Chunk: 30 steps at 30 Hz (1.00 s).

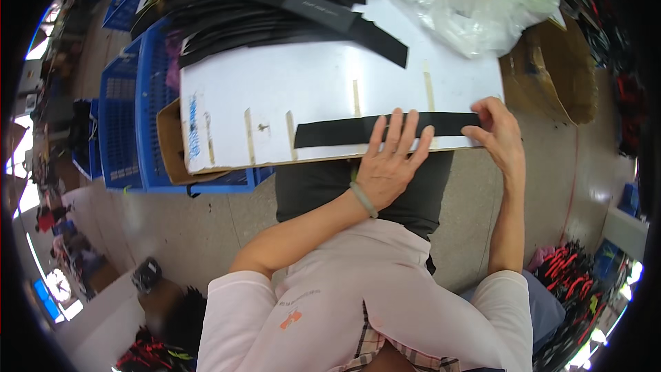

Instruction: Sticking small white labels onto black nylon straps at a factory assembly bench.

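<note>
A flat black strip [330, 133], seemingly fabric, lies lengthwise along the near edge of the white table board [275, 83]. My left hand [389, 169], with a pale bangle on its wrist, rests on the strip's middle, fingers stretched out and spread. At the right end of the strip, my right hand [501, 134] has its thumb and bent forefinger on either side of it, gripping that end. Beyond them, a pile of similar black strips [275, 10] covers the back left of the board; one strip slants out toward the middle.
Tape marks [357, 98] run across the board. At the back right sits a translucent plastic bag [475, 0]. Blue plastic crates [122, 114] and a carton [169, 139] stand left of the board, and an open cardboard box [558, 76] on the right. Bundled goods [568, 275] lie lower right.
</note>
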{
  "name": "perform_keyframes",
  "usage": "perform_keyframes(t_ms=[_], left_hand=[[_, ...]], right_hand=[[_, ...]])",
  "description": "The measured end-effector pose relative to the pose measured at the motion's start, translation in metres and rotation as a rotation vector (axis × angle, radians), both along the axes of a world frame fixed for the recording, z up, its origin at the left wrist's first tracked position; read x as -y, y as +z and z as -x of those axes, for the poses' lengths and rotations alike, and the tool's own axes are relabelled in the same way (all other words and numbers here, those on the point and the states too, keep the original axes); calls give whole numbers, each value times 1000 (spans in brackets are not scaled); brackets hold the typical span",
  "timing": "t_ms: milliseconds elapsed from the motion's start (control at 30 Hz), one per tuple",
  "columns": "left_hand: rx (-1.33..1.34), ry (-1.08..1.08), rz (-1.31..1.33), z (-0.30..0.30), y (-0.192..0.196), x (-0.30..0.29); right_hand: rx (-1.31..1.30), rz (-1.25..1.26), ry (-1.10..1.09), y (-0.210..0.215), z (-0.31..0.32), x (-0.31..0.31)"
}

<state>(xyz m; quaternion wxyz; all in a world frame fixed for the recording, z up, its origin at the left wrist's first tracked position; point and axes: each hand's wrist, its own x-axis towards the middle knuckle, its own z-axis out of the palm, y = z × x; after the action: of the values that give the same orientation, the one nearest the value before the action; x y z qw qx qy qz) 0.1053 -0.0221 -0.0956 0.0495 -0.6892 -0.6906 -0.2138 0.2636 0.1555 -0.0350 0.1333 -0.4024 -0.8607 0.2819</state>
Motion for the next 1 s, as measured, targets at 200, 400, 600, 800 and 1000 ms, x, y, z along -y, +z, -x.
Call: perform_keyframes(t_ms=[200,400,600,800,1000], left_hand=[[27,12,-19,1,-3,6],[52,6,-52,2,-2,4],[47,4,-58,4,-1,3],[135,-25,-59,14,13,1],[143,63,107,100,33,54]], right_hand=[[70,290,-43,-12,-1,-18],[38,346,-43,-12,-6,-23],[47,369,-32,-11,-5,-26],[124,474,-79,5,4,-24],[-337,148,51,11,82,-16]])
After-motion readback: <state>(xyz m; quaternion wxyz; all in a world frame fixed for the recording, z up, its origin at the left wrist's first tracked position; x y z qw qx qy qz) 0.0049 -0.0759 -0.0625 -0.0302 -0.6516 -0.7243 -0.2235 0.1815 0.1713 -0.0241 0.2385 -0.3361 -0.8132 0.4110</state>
